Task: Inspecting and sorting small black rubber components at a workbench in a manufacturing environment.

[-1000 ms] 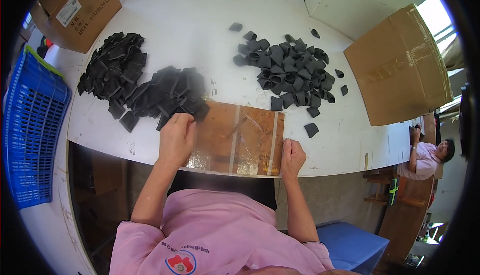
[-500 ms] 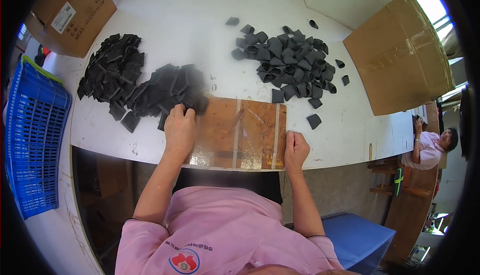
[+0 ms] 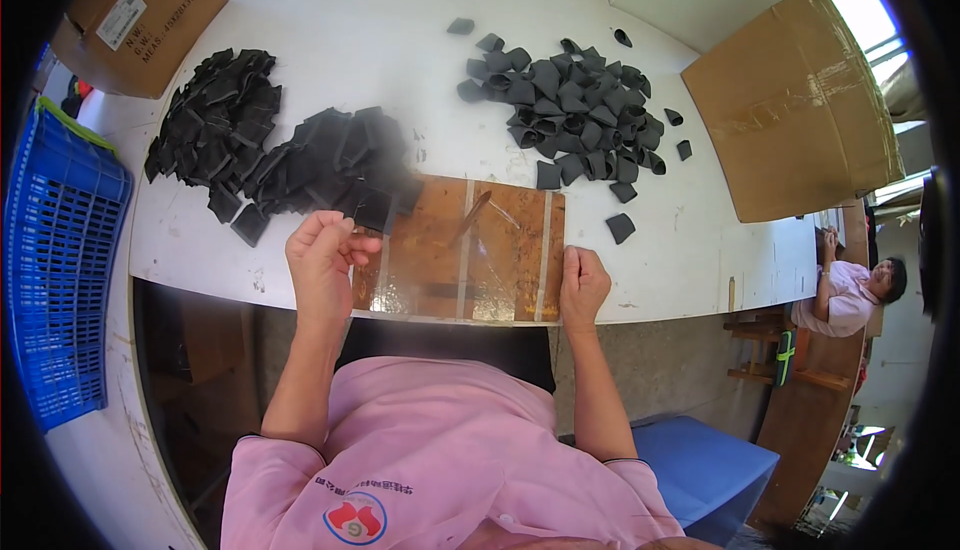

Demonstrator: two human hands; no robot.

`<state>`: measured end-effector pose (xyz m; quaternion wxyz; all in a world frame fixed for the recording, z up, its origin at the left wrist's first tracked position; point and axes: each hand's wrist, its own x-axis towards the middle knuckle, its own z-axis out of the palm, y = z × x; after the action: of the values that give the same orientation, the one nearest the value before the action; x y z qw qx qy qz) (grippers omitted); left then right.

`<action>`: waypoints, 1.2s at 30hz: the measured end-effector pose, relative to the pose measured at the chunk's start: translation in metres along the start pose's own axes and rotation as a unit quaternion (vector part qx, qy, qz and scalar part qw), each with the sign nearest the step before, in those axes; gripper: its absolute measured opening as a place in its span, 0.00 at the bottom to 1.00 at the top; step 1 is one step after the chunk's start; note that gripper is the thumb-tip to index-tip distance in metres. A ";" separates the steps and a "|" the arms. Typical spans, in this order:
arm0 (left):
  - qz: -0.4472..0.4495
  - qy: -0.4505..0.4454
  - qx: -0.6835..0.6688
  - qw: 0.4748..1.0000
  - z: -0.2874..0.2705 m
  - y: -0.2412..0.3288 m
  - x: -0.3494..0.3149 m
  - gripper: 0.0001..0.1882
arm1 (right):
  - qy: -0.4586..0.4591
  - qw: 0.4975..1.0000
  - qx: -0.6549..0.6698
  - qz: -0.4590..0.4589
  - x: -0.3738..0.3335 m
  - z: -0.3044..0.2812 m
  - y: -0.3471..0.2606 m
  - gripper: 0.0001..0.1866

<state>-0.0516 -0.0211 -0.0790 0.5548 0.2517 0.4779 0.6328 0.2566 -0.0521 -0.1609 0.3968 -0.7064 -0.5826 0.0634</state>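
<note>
A brown board (image 3: 425,250) with pale tape strips lies in front of me at the table's near edge. My left hand (image 3: 325,262) is raised by the board's left side, thumb and forefinger pinched; what is between them, if anything, is too small to make out. Flat black pieces (image 3: 335,155) are heaped beyond that hand, some touching the board's far left corner. At the board's right edge my right hand (image 3: 584,288) is closed, its thumb upward; its grip is hidden. Farther right lies a pile of curled black pieces (image 3: 575,110), with several strays around it.
Another heap of flat black pieces (image 3: 215,115) lies at far left. Cardboard boxes stand at the back left (image 3: 150,25) and right (image 3: 795,110). A blue basket (image 3: 65,270) is left of the white table (image 3: 350,40). A person (image 3: 850,290) sits far right.
My left hand has drawn back from the flat pieces toward me and to the left. My right hand stays at the board's right edge. The whole view has shifted slightly.
</note>
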 end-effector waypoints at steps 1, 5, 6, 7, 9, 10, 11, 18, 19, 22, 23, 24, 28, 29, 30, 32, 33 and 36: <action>-0.027 -0.017 -0.027 0.999 0.000 0.002 -0.003 0.02 | 0.001 1.000 -0.003 -0.007 0.000 0.000 0.001 0.09; -0.157 -0.105 -0.088 0.978 0.002 0.009 -0.011 0.01 | 0.004 1.000 0.000 0.002 0.000 0.001 -0.004 0.09; -0.194 -0.129 -0.101 0.967 0.004 0.011 -0.013 0.01 | -0.005 0.999 0.022 0.024 0.000 -0.001 -0.010 0.09; -0.225 -0.143 -0.099 0.959 0.006 0.011 -0.016 0.02 | -0.008 0.997 0.046 0.056 -0.002 -0.004 -0.018 0.09; -0.272 -0.213 -0.062 0.936 0.011 0.013 -0.020 0.01 | -0.025 0.990 0.074 0.119 -0.008 -0.015 -0.040 0.11; -0.295 -0.247 -0.045 0.922 0.015 0.014 -0.023 0.01 | -0.035 0.996 0.041 0.074 -0.013 -0.023 -0.053 0.12; -0.313 -0.265 -0.015 0.912 0.019 0.014 -0.026 0.00 | -0.053 0.996 0.005 0.074 -0.018 -0.032 -0.067 0.13; -0.249 -0.386 0.138 0.877 0.055 0.006 -0.046 0.03 | -0.397 0.775 0.435 0.229 -0.029 -0.056 -0.131 0.16; -0.229 -0.348 0.143 0.898 0.057 0.006 -0.051 0.03 | -0.350 0.767 0.455 0.287 -0.026 -0.054 -0.134 0.13; -0.077 -0.229 0.123 0.962 0.067 -0.003 -0.073 0.06 | -0.194 0.671 0.589 0.407 -0.020 -0.049 -0.137 0.08; -0.099 -0.245 0.120 0.957 0.066 -0.003 -0.077 0.10 | -0.179 0.656 0.613 0.402 -0.020 -0.047 -0.137 0.09; -0.079 -0.261 0.115 0.955 0.067 -0.005 -0.082 0.10 | -0.158 0.650 0.614 0.418 -0.020 -0.046 -0.138 0.09; -0.058 -0.275 0.107 0.954 0.068 -0.015 -0.093 0.09 | -0.128 0.678 0.606 0.395 -0.023 -0.042 -0.138 0.08; -0.057 -0.269 0.105 0.956 0.068 -0.018 -0.093 0.07 | -0.122 0.688 0.600 0.389 -0.024 -0.041 -0.138 0.07; -0.056 -0.263 0.104 0.957 0.068 -0.019 -0.093 0.06 | -0.117 0.698 0.594 0.383 -0.025 -0.039 -0.138 0.07; -0.062 -0.262 0.117 0.956 0.067 -0.022 -0.091 0.05 | -0.103 0.717 0.583 0.368 -0.026 -0.037 -0.139 0.07; -0.060 -0.256 0.124 0.957 0.068 -0.023 -0.091 0.05 | -0.094 0.725 0.580 0.359 -0.027 -0.036 -0.139 0.08; -0.058 -0.249 0.120 0.959 0.068 -0.024 -0.090 0.04 | -0.076 0.755 0.567 0.320 -0.029 -0.035 -0.140 0.08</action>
<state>0.0409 -0.0858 -0.0526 0.6579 0.4373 0.4109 0.4550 0.1585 -0.0933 -0.0594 0.6357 -0.4899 -0.2084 0.5589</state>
